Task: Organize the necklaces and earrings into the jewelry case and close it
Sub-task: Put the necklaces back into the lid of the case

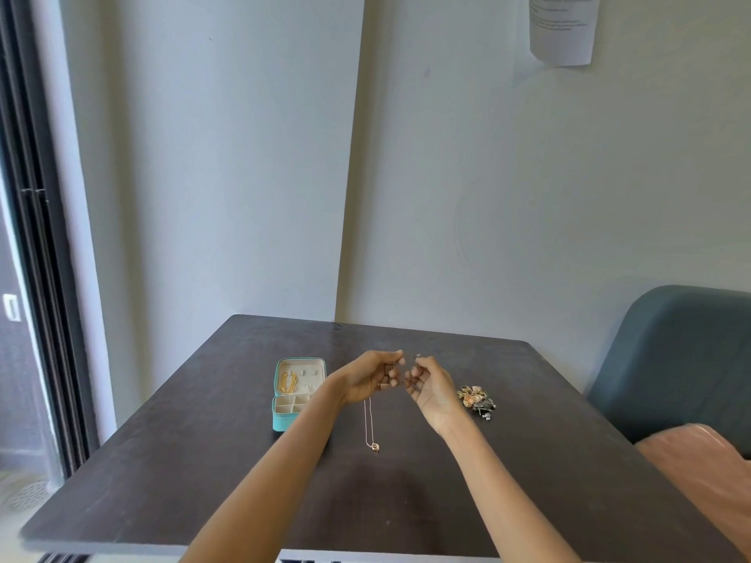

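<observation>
Above the middle of the dark table [528,461], the left hand [365,381] and right hand [430,386] each pinch an end of a rose-gold pendant necklace [369,424], fingers curled shut on the chain. It hangs straight down, pendant touching the tabletop. The open teal jewelry case [298,394] lies just left of the left hand (the nearer one), and the pile of loose earrings [476,398] sits to the right.

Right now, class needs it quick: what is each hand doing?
Left hand: closed on the rose-gold necklace, pendant hanging near the table.
Right hand: pinched on the chain's other end.
</observation>
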`<state>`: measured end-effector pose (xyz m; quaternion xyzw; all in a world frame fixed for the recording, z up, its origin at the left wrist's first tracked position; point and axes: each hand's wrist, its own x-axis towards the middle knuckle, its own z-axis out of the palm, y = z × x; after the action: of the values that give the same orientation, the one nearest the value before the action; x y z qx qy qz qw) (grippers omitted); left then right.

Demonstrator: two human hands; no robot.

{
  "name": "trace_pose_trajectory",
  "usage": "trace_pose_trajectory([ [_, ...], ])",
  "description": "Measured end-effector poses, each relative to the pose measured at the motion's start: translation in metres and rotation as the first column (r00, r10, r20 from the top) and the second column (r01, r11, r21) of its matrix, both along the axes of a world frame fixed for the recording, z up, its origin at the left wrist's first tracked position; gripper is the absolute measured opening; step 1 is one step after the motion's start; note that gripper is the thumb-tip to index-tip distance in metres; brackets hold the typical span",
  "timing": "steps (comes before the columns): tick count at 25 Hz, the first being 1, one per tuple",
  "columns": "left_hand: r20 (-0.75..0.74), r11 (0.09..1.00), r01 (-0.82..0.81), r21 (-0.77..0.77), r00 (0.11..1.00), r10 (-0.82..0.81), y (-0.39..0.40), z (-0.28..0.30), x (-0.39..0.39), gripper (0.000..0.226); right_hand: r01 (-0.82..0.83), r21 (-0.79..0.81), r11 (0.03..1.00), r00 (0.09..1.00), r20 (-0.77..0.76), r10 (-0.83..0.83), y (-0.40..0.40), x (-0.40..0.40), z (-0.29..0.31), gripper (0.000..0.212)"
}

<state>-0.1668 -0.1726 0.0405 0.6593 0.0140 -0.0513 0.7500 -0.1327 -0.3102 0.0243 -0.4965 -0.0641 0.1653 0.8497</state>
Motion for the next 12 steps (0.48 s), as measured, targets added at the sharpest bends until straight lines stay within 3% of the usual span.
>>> trace_pose_trajectory([
  [6, -0.068, 0.967, -0.169, -0.188, 0.985, 0.159, -0.004, -0.004, 0.007, 0.032, -0.029, 0.087, 0.996, 0.999, -0.032, 0.032, -0.002, -0.003, -0.005, 0.02],
  [12, -0.098, 0.943, -0.112, -0.314, 0.992, 0.085, -0.005, -0.012, 0.011, 0.024, 0.06, 0.276, 0.959, 0.985, -0.172, -0.012, -0.004, 0.004, -0.004, 0.021],
])
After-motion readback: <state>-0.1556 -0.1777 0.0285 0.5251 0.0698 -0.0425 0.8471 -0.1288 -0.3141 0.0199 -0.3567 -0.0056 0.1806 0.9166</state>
